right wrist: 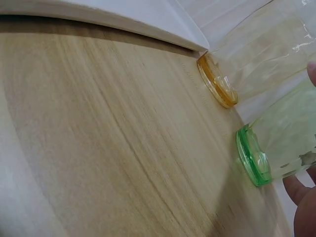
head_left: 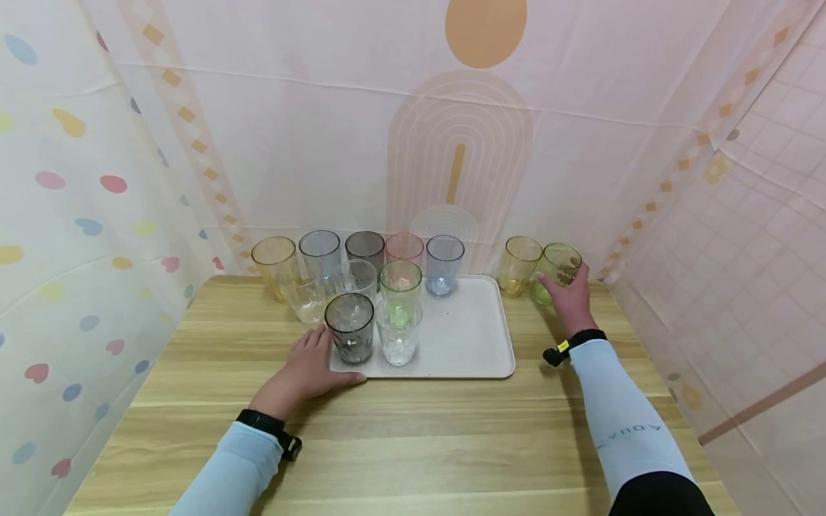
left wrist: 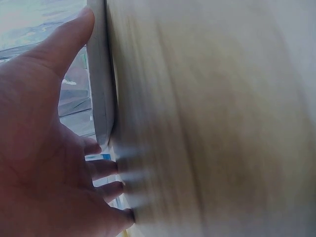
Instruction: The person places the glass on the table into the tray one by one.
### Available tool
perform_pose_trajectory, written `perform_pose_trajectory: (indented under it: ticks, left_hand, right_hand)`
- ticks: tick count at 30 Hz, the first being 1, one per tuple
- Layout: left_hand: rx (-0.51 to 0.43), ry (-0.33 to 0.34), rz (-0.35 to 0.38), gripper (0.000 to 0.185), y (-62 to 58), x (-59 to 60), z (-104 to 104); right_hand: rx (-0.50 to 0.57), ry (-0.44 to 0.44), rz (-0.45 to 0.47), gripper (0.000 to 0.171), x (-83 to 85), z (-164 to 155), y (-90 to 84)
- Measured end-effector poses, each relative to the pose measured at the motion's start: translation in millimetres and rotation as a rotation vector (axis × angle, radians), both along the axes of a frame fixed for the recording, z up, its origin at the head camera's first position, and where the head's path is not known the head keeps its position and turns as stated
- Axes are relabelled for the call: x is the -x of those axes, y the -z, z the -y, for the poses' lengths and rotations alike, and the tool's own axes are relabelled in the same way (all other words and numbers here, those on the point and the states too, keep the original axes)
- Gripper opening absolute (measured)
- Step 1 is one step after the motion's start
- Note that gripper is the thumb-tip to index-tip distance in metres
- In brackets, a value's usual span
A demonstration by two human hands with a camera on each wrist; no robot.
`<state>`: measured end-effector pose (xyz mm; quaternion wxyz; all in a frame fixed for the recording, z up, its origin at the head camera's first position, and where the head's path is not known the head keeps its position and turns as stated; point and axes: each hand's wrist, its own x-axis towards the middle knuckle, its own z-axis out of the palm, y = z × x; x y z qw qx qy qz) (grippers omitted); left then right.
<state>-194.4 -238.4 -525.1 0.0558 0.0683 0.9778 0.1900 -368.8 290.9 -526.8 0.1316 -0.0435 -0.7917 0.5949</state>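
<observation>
The person's right hand had its grip wrapped round the green cup at right of frame on the desk, left hand flat, fingers relaxed, steadying the tray, so probably mid-pickup, needing a clean lift next.

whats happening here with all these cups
A person stands at a wooden table lined with coloured plastic tumblers. Their right hand grips a green tumbler standing on the table right of the tray, beside a yellow tumbler. Their left hand rests flat against the near left corner of a white tray, which already holds several tumblers, among them a grey one and a clear one. More tumblers stand behind and left of the tray.
</observation>
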Motion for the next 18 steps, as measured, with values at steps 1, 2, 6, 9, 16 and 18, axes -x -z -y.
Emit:
perform_pose_trajectory:
  ticks: [1, 2, 6, 9, 16, 18]
  left_hand:
    - [0.000, 0.000, 0.003, 0.139, -0.1, 0.1, -0.2]
    - [-0.001, -0.001, 0.004, 0.139, -0.2, 0.2, -0.3]
    - [-0.007, -0.004, 0.009, 0.139, 0.3, 0.6, 0.0]
    - [-0.006, -0.004, 0.008, 0.139, 1.4, 1.1, 0.6]
    - [-0.006, -0.001, 0.009, 0.140, 1.8, 0.7, 0.5]
    - [-0.007, 0.000, 0.006, 0.140, 1.9, 1.0, 0.4]
  right_hand:
    - [0.003, 0.000, 0.003, 0.096, -1.3, -0.3, -0.5]
    - [0.006, -0.002, 0.007, 0.097, -3.3, -0.3, -1.4]
    - [0.016, 0.003, -0.001, 0.096, -12.1, -2.0, -3.7]
    - [0.019, 0.005, -0.011, 0.094, -20.7, -2.5, -4.7]
    - [0.007, -0.021, -0.023, 0.092, -44.4, 9.1, -7.0]
    - [0.007, -0.041, -0.029, 0.092, -50.6, 17.4, -8.7]
